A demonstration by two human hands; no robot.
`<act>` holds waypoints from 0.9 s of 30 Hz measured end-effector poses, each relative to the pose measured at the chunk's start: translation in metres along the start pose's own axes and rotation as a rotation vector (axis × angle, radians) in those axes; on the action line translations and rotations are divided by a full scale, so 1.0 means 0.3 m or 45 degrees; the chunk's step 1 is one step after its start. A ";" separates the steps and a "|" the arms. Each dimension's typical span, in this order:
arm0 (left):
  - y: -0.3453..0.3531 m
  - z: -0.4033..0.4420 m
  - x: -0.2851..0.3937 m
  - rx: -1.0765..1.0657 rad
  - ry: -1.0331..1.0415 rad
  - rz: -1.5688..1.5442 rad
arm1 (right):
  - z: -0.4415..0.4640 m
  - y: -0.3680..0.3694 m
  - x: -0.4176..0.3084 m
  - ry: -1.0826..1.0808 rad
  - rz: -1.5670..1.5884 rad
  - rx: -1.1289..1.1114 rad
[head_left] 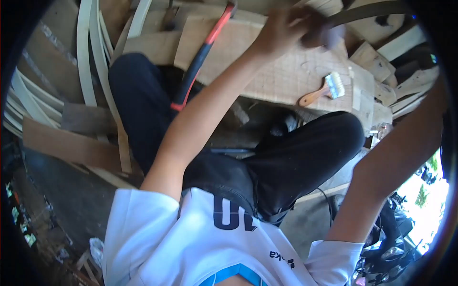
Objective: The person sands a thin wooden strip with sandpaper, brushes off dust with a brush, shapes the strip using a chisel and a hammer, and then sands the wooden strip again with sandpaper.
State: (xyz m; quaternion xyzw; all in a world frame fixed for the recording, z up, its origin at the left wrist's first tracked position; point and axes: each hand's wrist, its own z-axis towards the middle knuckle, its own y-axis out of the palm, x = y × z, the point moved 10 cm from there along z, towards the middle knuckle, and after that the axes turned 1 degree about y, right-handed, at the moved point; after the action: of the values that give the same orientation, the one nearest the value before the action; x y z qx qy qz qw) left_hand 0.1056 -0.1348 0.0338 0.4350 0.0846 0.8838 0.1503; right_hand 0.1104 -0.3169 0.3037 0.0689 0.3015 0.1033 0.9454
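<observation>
My left hand point(282, 32) reaches out over the wooden board and is smeared by motion. Its fingers look closed round a dark brownish thing point(316, 27), too blurred to name. From beside it a dark curved strip point(369, 11) runs to the upper right; whether the two are joined I cannot tell. My right forearm point(405, 138) extends to the right edge, with the hand outside the picture. On the board point(281, 78) lies a flat brush point(323, 89) with a wooden handle and pale bristles. A hammer point(202, 59) with a red and black handle leans near my left knee.
Long pale bent strips point(85, 52) stand at the left, with more fanned out behind. Flat wooden pieces point(71, 143) lie by my left leg. Wood blocks and offcuts point(374, 62) are heaped at the right end of the board. A motorbike point(393, 233) stands at the lower right.
</observation>
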 end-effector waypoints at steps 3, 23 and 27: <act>-0.079 -0.099 -0.199 -0.098 -0.265 0.139 | 0.033 0.008 -0.012 -0.015 0.066 -0.018; 0.239 0.184 0.274 -0.163 0.177 -0.025 | 0.216 0.028 -0.068 0.112 0.388 -0.410; 0.321 0.273 0.347 -0.145 0.179 0.030 | 0.156 0.016 -0.086 0.101 0.209 -0.143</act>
State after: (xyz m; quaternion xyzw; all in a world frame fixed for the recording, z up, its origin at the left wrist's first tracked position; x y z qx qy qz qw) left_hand 0.0920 -0.1883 0.1879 0.3637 0.0392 0.9172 0.1579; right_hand 0.1165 -0.3216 0.3569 0.0359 0.3259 0.1998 0.9234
